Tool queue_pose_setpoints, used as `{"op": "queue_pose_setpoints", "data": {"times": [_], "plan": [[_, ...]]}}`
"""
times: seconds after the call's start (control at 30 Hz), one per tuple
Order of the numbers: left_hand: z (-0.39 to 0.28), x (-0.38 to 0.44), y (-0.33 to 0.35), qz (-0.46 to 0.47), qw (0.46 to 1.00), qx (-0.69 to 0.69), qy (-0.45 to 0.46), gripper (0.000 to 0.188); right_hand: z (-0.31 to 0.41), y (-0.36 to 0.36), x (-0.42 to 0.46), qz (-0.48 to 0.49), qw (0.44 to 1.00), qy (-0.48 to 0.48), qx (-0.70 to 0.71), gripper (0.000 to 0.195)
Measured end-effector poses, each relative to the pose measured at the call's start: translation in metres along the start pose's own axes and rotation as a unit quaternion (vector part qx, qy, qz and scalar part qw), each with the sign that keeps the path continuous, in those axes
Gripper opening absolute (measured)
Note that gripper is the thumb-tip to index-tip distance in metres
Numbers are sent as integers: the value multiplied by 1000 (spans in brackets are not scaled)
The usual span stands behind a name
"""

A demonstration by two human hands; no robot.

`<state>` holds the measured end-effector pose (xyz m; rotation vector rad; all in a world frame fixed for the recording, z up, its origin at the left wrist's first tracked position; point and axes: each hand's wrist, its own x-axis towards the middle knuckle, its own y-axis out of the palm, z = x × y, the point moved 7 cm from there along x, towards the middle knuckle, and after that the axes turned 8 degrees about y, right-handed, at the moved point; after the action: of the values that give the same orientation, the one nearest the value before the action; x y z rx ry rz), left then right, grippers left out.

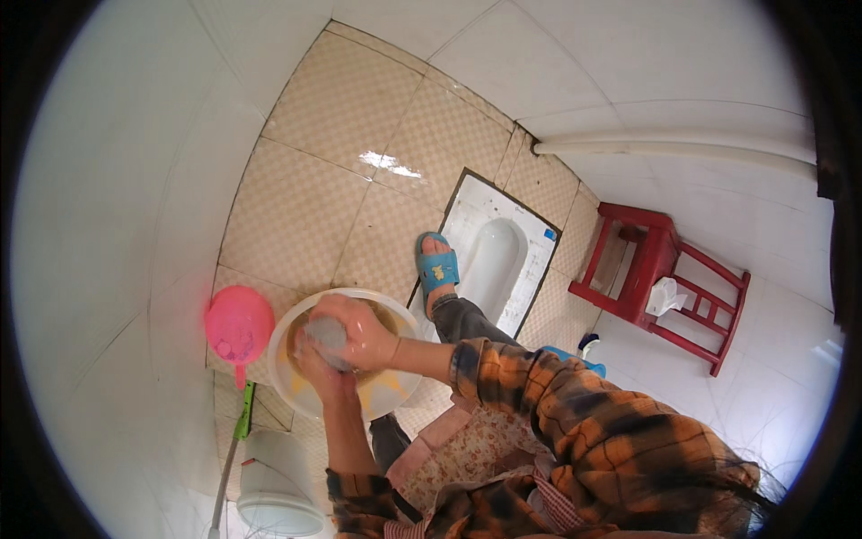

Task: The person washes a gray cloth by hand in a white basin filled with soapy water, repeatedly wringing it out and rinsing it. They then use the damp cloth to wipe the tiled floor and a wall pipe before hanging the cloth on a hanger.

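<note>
Both of my hands are over a white plastic basin (397, 308) with a yellow pattern, which holds murky brownish water. Between them is a bunched, wet grey item (326, 339), perhaps a cloth; its exact kind cannot be told. My right hand (369, 333) grips it from the right and above, fingers curled over it. My left hand (323, 369) cups it from below and the left. Its underside is hidden by my hands.
Left of the basin are a pink plastic dipper (239, 325), a green-and-grey handle (244, 411) and a pale bucket (279, 482). My foot in a blue slipper (439, 269) is beside a squat toilet (498, 259). A red wooden chair (646, 269) bearing white tissue (665, 296) stands right.
</note>
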<state>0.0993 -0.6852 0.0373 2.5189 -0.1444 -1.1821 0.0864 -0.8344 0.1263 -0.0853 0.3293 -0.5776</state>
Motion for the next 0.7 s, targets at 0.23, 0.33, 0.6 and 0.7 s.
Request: {"op": "queue_pose_setpoints", "data": {"times": [0.23,0.33,0.6,0.7], "plan": [[-46,51,118,-2,905,408,123,32,-81,-49,49,-55,879,299,367,45],[-45,80,169,92,902,392,157,43,-121,-68,55,-50,705,470,528,46],[-12,225,186,193,624,731,199,67,-188,-194,211,-186,808,303,469,15],[10,253,169,197,467,839,198,68,-181,-247,278,-225,868,277,346,41]]}}
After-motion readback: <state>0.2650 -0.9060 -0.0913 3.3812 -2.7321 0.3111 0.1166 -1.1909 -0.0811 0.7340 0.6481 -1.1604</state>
